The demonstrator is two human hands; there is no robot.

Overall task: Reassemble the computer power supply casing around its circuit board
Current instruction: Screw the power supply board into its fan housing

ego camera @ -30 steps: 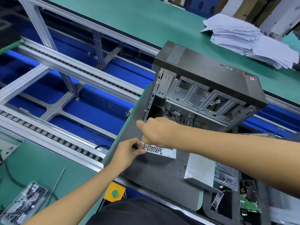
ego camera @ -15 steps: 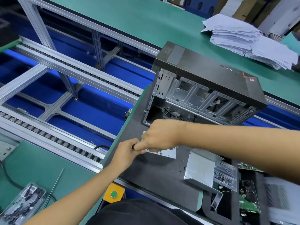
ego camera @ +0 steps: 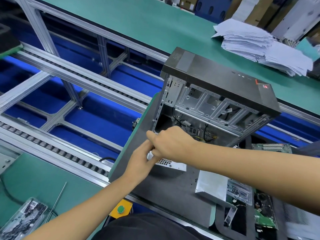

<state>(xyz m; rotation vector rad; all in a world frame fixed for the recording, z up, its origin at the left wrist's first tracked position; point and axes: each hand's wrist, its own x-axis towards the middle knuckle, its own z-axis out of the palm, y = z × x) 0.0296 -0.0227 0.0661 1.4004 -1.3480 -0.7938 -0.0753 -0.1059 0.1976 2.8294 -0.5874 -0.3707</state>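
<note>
PSU: power supply casing (ego camera: 170,164) is sitting on the dark mat (ego camera: 173,187), just near of the open computer tower (ego camera: 216,94); only its perforated end and one plain side are showing, the rest is hidden under the hands.
Left hand: left hand (ego camera: 142,161) is reaching in from near-left, fingers curled against the casing's left end; looks like a pinch on that corner, contact point hidden.
Right hand: right hand (ego camera: 170,142) is crossing from the right, fisted over the casing top, thumb sticking out left; can't tell what it's gripping.
Handling: thin sheet metal, so likely stiff but light, with sharp edges and slick faces. Better taking it by the folded edges and corners, keeping off the vent mesh and the board inside.
Loose part: a bare metal panel (ego camera: 212,187) is lying just right of the casing.
Room: tower is crowding the far side, panel and circuit boards (ego camera: 263,215) are blocking the right; open mat is lying near and left, up to the tabletop edge by the roller conveyor (ego camera: 52,149).
</note>
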